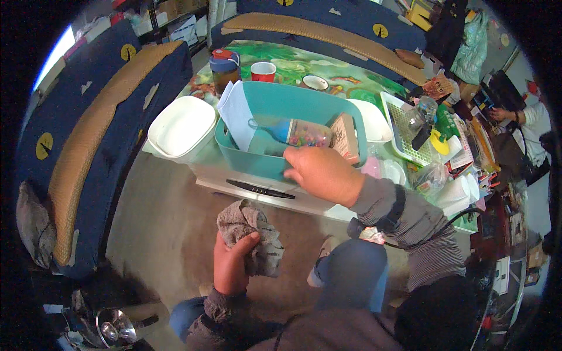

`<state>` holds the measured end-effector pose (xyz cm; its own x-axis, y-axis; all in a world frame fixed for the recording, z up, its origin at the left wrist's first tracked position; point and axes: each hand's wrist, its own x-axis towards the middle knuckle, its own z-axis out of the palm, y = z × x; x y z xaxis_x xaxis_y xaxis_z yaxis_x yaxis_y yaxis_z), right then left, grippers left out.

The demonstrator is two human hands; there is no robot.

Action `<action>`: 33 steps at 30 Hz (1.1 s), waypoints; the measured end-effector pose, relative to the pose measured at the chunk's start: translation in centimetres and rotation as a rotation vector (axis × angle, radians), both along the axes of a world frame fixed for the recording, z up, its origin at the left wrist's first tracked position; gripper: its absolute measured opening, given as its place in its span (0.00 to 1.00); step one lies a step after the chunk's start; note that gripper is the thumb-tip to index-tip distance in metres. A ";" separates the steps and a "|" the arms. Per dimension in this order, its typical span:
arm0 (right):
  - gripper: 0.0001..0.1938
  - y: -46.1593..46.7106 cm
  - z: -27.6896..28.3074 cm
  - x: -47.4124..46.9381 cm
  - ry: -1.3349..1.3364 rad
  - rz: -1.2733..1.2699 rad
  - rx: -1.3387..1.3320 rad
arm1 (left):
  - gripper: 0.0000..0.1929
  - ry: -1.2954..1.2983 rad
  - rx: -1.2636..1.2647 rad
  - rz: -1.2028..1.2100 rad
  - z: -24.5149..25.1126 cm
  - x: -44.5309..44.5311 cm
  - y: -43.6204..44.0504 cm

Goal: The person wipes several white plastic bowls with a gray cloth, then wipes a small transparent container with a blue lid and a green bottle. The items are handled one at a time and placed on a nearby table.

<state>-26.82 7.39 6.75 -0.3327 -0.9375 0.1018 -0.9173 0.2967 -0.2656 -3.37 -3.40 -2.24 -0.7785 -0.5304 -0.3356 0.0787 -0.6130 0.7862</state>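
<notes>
My left hand [232, 263] grips a crumpled grey cloth [252, 234] in front of the table. My right hand [322, 173] is at the near rim of a teal plastic tub [259, 164]; its fingertips are bent at the rim, and whether they pinch it is not clear. Inside the tub lie a clear bottle of multicoloured beads with a blue part [309, 134] and a small printed cardboard box [345, 138]. A folded light-blue cloth or sheet [237, 116] leans over the tub's left end. White plastic basins [182, 125] stand on both sides of the tub.
Behind the tub are a drinking bottle [225, 72], a red cup [263, 72] and a white cup [315, 82]. A white basket [395, 131] with assorted items and paper rolls [454, 193] are at the right. Sofas [101, 127] flank the table. Another person's arm [509, 115] shows far right.
</notes>
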 end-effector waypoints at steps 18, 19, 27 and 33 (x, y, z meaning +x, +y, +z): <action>0.13 -2.2 -1.3 -3.0 0.207 0.039 -0.135 | 0.26 0.053 -0.073 -0.054 -0.2 0.5 0.5; 0.13 -2.2 -1.4 -3.2 0.211 0.050 -0.123 | 0.25 0.042 -0.080 -0.053 -0.3 0.5 0.6; 0.17 -2.1 -1.3 -3.4 0.221 -0.005 -0.047 | 0.24 0.078 -0.040 -0.077 -0.4 0.7 0.6; 0.24 -1.2 1.2 -4.8 -0.161 -0.087 -0.332 | 0.23 0.071 -0.040 -0.055 0.2 1.0 0.8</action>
